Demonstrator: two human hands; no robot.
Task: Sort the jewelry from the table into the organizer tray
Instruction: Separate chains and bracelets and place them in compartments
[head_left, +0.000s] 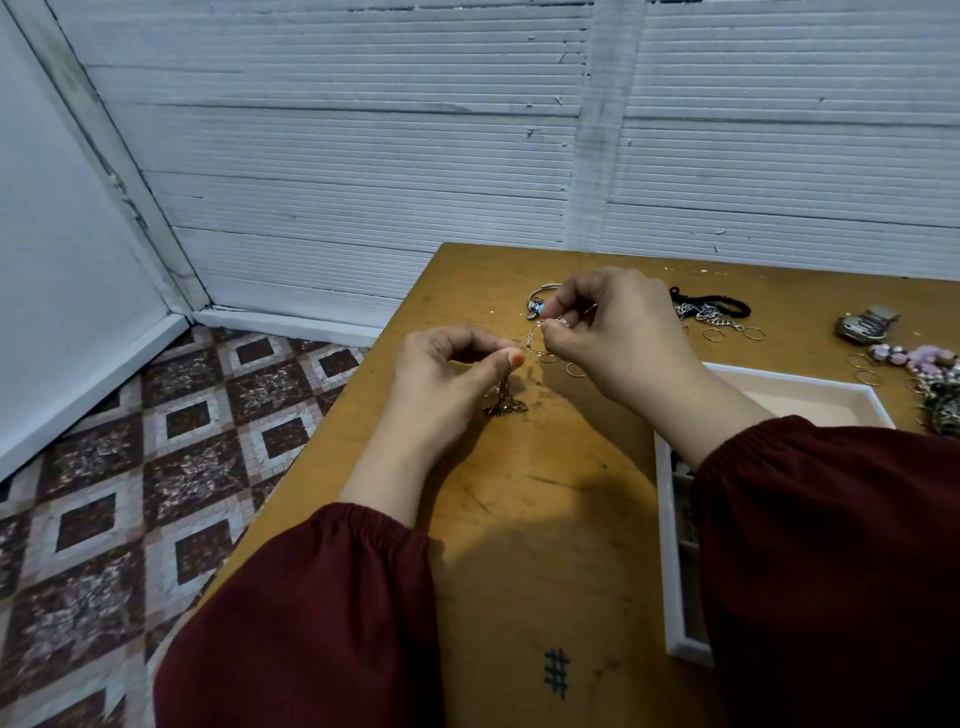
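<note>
Your left hand (441, 374) is close to the left edge of the brown wooden table (519, 519). There is bare wood between your arms, and the white organizer tray (779, 371) lies on the right, partly under your sleeve. A thin dark metal chain (505, 397) hangs straight down from your pinching left thumb and finger, its bottom bunched on the wood, while your right hand (618, 332) pinches a small silvery wire loop (535, 338) just beside them.

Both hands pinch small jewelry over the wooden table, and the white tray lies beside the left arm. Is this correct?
Not quite: in the head view the white tray lies beside the right arm. The left hand and right hand do pinch small jewelry over the wooden table.
</note>
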